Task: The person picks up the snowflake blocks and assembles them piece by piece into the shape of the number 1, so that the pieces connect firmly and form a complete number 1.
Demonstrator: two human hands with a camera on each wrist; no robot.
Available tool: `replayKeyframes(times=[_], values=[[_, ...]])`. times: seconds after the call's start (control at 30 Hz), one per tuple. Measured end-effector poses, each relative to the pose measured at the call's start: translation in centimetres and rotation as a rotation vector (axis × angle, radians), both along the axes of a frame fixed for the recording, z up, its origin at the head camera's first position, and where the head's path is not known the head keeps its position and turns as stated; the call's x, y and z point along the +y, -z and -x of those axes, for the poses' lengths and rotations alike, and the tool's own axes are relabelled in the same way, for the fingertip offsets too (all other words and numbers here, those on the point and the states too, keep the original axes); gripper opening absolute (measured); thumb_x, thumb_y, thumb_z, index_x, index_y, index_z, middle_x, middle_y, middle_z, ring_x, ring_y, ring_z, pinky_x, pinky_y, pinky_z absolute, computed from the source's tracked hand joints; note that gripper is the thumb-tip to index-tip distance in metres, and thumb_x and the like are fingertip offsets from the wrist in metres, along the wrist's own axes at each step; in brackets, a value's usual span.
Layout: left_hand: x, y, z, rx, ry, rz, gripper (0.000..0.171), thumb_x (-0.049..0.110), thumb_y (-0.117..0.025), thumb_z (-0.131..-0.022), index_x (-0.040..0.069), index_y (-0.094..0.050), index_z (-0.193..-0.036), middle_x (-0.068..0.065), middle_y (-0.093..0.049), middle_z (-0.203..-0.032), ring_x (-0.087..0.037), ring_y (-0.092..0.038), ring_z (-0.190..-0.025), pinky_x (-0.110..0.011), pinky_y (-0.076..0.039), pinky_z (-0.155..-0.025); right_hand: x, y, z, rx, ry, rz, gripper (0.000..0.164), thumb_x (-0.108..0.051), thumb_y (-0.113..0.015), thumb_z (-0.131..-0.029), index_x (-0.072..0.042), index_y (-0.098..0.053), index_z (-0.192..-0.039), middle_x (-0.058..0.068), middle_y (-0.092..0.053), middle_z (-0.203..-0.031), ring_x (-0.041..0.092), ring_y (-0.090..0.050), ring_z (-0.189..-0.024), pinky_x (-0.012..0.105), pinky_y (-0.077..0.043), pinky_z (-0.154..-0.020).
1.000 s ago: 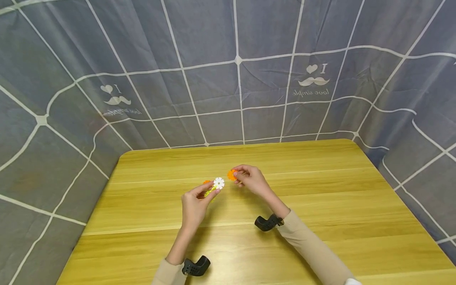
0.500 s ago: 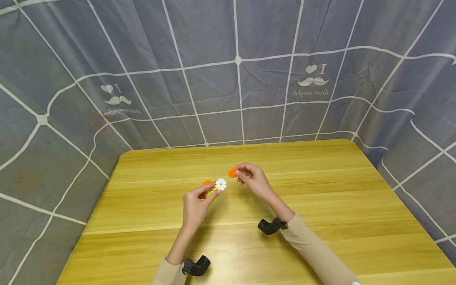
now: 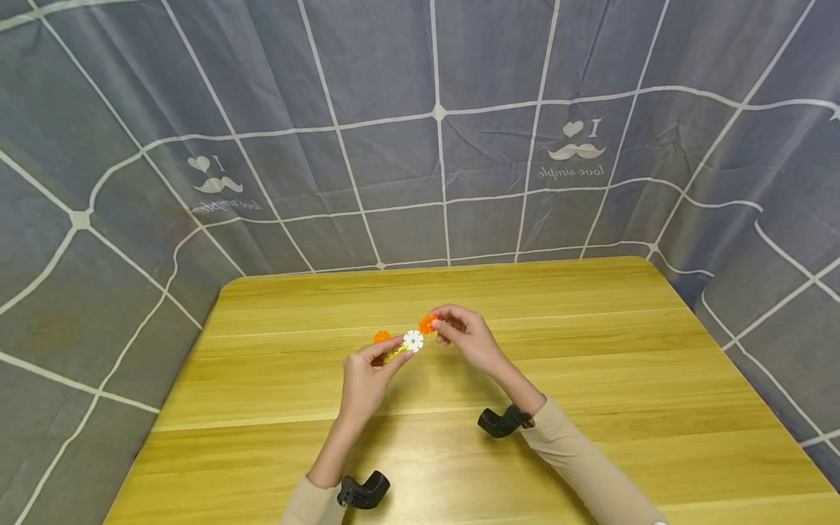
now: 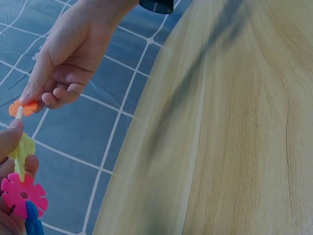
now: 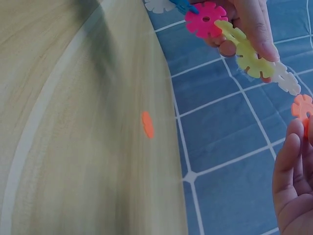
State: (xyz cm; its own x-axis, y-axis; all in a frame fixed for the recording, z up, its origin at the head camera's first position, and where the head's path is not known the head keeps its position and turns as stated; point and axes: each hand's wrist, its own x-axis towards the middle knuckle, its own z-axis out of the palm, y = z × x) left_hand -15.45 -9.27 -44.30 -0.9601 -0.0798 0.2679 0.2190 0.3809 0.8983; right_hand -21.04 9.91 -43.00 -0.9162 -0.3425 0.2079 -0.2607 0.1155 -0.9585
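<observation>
left fingers (image 5: 257,27) pinch the linked chain (image 5: 250,54), right fingers (image 5: 286,157) an orange disc (image 5: 301,105) by its white end (image 5: 287,81), seemingly unjoined, a loose disc (image 5: 147,125) on the bench (image 5: 68,152).

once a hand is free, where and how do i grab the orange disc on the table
Pinch the orange disc by opposite edges of its notched rim, from above. It seems flat on the table, so a sideways approach would likely meet only its thin edge. The left hand screens its near side in the head view, so the far side looks more open.
</observation>
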Motion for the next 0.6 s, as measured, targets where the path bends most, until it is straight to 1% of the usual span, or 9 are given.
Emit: replayKeyframes(times=[0.07, 0.2, 0.3, 0.43, 0.6], values=[[0.02, -0.01, -0.01, 0.009, 0.004, 0.003, 0.027, 0.018, -0.078, -0.08, 0.009, -0.075, -0.105, -0.006, -0.074, -0.102, -0.013, -0.06, -0.081, -0.019, -0.05, -0.07, 0.01, 0.03, -0.03, -0.001, -0.007, 0.005, 0.021, -0.01, -0.057, -0.096, 0.006, -0.062, -0.11, 0.018, -0.064, -0.092, 0.008, -0.057, -0.069, 0.024, -0.053, -0.064], [0.08, -0.01, 0.02, 0.026, 0.004, 0.014, 0.027, 0.019, -0.077, -0.08, 0.009, -0.075, -0.105, -0.007, -0.075, -0.101, -0.013, -0.06, -0.079, -0.019, -0.05, -0.069, 0.09, 0.15, -0.05, 0.0, -0.016, 0.012, 0.021, -0.009, -0.056, -0.097, 0.006, -0.061, -0.11, 0.024, -0.062, -0.092, 0.006, -0.055, -0.067, 0.027, -0.053, -0.064], [0.16, 0.01, 0.04, 0.034, 0.004, 0.019, 0.027, 0.019, -0.077, -0.081, 0.009, -0.075, -0.105, -0.007, -0.074, -0.101, -0.012, -0.059, -0.078, -0.019, -0.05, -0.068, 0.03, 0.26, -0.03, -0.008, -0.023, 0.03, 0.021, -0.009, -0.055, -0.097, 0.007, -0.06, -0.11, 0.027, -0.061, -0.094, 0.006, -0.055, -0.066, 0.025, -0.052, -0.063], [0.3, 0.02, 0.01, 0.041, 0.005, 0.023, 0.028, 0.019, -0.077, -0.08, 0.008, -0.075, -0.106, -0.007, -0.074, -0.102, -0.011, -0.058, -0.077, -0.018, -0.05, -0.067, -0.13, 0.44, -0.04, -0.02, -0.023, 0.057, 0.019, -0.006, -0.054, -0.097, 0.008, -0.06, -0.109, 0.019, -0.062, -0.092, 0.005, -0.055, -0.065, 0.021, -0.05, -0.062], [0.48, 0.04, 0.06, 0.047, 0.01, 0.025, 0.027, 0.018, -0.076, -0.081, 0.007, -0.075, -0.106, -0.008, -0.074, -0.1, -0.011, -0.054, -0.073, -0.018, -0.049, -0.064, -0.21, 0.5, -0.18, -0.032, -0.036, 0.084, 0.019, -0.005, -0.054, -0.097, 0.009, -0.059, -0.108, 0.005, -0.061, -0.087, 0.005, -0.055, -0.065, 0.018, -0.05, -0.061]])
